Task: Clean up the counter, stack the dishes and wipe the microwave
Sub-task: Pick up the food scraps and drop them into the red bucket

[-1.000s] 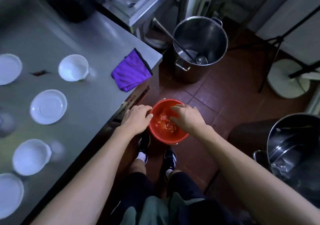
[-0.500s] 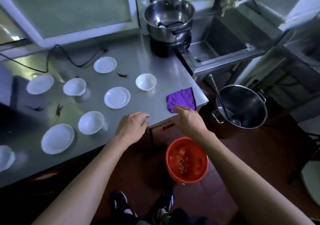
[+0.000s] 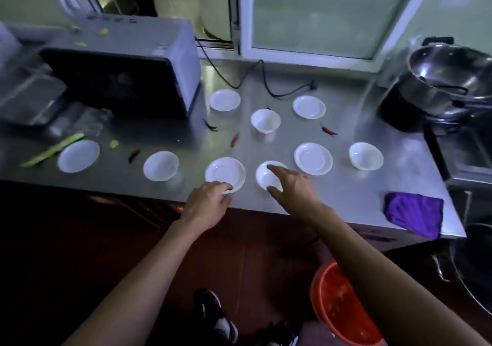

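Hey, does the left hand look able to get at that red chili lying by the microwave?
Probably yes: the left hand sits at the counter's front edge, and only a low saucer lies between it and the chili.

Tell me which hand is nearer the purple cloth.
Right. The right hand sits over a small white bowl, toward the purple cloth; the left hand is farther off, at a white plate's near edge.

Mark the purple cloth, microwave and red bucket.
purple cloth (image 3: 414,212), head view, middle of the fabric.
microwave (image 3: 183,60), head view, pale right side panel.
red bucket (image 3: 323,283), head view, left rim.
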Demonstrator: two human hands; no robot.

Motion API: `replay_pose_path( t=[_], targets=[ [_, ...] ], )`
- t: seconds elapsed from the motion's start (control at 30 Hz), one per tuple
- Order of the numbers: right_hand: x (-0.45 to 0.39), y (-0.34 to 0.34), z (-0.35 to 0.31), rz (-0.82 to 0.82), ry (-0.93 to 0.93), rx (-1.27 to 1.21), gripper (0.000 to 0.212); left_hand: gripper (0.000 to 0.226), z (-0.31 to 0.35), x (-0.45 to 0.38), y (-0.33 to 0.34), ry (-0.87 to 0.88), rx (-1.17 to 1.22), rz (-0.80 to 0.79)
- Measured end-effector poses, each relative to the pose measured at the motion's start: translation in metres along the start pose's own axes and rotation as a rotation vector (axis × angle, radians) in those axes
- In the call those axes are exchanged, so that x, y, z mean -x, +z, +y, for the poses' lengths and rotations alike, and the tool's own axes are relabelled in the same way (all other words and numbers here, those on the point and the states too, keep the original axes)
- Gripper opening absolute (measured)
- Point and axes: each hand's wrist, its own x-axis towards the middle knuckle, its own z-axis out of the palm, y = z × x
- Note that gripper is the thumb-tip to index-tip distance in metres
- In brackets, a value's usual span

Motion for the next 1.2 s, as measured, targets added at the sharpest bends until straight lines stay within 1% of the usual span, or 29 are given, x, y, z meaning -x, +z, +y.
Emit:
replay_pose_path(
  t=[0.1, 0.27, 0.37, 0.5, 0.67, 0.8, 0.87, 0.93, 1.03, 1.2],
  targets=[
    [-0.029, 0.012, -0.056, -0.026, -0.075, 0.012, 0.057, 0.026, -0.056, 0.015, -0.027, -0.051, -0.004, 0.007],
    [-0.071, 0.035, -0.146, -0.048, -0.185, 0.021, 0.053, 0.033, -0.14, 0.032, -0.071, -0.195, 0.0, 0.024],
    [-0.088, 0.048, -0.195, -0.061, -0.243, 0.035, 0.051, 0.032, -0.181, 0.042, -0.092, -0.239, -0.003, 0.041],
    [-0.103, 0.064, -0.243, -0.088, -0.307, 0.035, 0.048, 0.037, -0.22, 0.059, -0.109, -0.329, 0.027, 0.075],
    [-0.125, 0.086, -0.286, -0.123, -0.342, 0.036, 0.045, 0.038, -0.257, 0.08, -0.123, -0.404, 0.101, 0.137],
    [-0.145, 0.103, -0.316, -0.142, -0.416, 0.012, 0.045, 0.035, -0.281, 0.09, -0.133, -0.482, 0.124, 0.158],
    [-0.157, 0.113, -0.329, -0.155, -0.45, 0.022, 0.044, 0.038, -0.291, 0.091, -0.137, -0.512, 0.131, 0.157],
    [-0.17, 0.123, -0.339, -0.176, -0.464, 0.009, 0.044, 0.04, -0.303, 0.088, -0.139, -0.528, 0.14, 0.148],
    [-0.196, 0.139, -0.352, -0.199, -0.487, -0.021, 0.045, 0.036, -0.323, 0.075, -0.144, -0.528, 0.127, 0.145],
    [-0.257, 0.172, -0.372, -0.231, -0.489, -0.018, 0.043, 0.031, -0.366, 0.04, -0.155, -0.53, 0.107, 0.141]
  ],
)
